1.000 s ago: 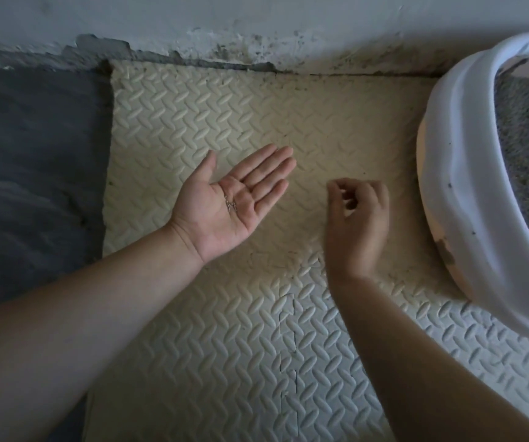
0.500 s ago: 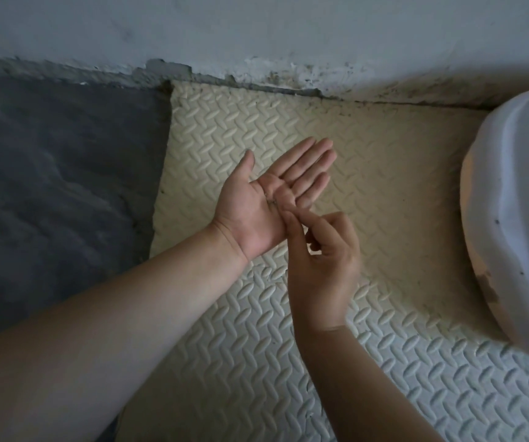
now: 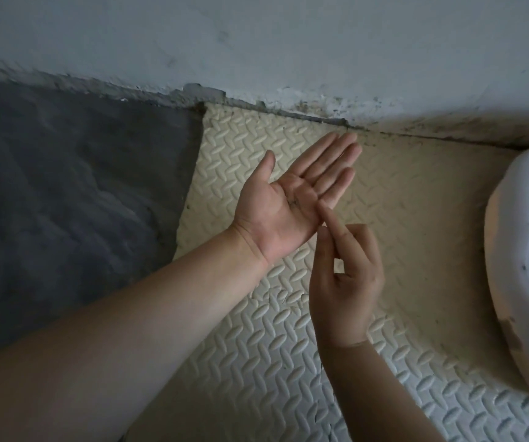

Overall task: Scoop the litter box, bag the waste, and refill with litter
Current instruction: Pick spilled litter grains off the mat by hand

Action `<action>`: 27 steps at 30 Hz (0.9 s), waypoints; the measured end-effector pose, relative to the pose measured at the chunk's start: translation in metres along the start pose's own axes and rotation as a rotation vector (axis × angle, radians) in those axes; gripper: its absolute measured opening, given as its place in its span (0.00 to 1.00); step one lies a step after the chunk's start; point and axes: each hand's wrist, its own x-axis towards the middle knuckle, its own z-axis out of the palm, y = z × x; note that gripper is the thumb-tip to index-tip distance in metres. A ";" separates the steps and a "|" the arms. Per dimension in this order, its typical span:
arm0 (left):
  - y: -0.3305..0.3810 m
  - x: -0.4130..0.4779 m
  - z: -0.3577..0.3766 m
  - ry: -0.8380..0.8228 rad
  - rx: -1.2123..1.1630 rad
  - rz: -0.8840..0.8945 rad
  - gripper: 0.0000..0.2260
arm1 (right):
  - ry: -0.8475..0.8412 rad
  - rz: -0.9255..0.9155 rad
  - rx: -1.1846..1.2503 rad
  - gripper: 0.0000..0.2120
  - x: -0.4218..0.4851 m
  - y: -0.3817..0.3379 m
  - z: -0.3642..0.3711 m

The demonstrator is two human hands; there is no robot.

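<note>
Right grip (image 3: 346, 282) has come across to the left grip (image 3: 283, 212), where a second ago it hung apart over the mat (image 3: 256, 362). Its forefinger (image 3: 330, 218) now touches the little-finger edge of the upturned palm. The other fingers are curled in and the thumb lies along the forefinger. Whether a grain is pinched there is too small to tell.

The left grip is spread flat, palm up, fingers straight and close together. A few dark specks of grit (image 3: 294, 201) lie in the middle of its palm, just left of the forefinger tip. They look like stray litter gathered off the mat, so this reads as tidying around the box, not scooping or bagging. No scoop, bag or litter supply is in view.

The box (image 3: 524, 250) stands well to the right of the right grip, cut off by the picture's edge. Only its white outer wall shows, and its inside is out of sight.

Bare mat lies between the right grip and the box, giving open room to carry the palm across. The flat palm must stay level, or the grit will slide off its open edges. Beyond the left grip's fingertips the mat ends at the wall (image 3: 288, 43). Dark floor (image 3: 65, 186) begins left of the left grip.
</note>
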 end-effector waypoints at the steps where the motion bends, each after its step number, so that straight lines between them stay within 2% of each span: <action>1: 0.003 0.001 0.001 -0.007 0.014 0.007 0.37 | 0.007 0.014 0.020 0.12 0.003 -0.002 0.002; 6: 0.026 0.003 0.021 -0.015 0.073 0.121 0.35 | -0.087 -0.005 0.096 0.12 0.035 -0.018 0.011; 12: 0.048 -0.030 0.072 0.006 -0.084 0.310 0.34 | -0.433 -0.264 -0.027 0.16 0.082 -0.056 -0.008; 14: 0.051 -0.049 0.096 0.036 -0.107 0.338 0.34 | -0.526 -0.283 -0.033 0.16 0.094 -0.085 -0.026; 17: 0.058 -0.081 0.142 0.096 -0.112 0.352 0.32 | -0.653 -0.239 0.018 0.17 0.113 -0.144 -0.053; 19: 0.063 -0.106 0.182 0.137 -0.110 0.360 0.32 | -0.720 -0.294 -0.033 0.17 0.128 -0.190 -0.071; 23: 0.091 -0.170 0.287 0.196 -0.181 0.384 0.32 | -0.730 -0.372 -0.069 0.13 0.174 -0.310 -0.100; 27: 0.133 -0.253 0.419 0.291 -0.220 0.515 0.29 | -0.768 -0.374 -0.121 0.12 0.239 -0.462 -0.129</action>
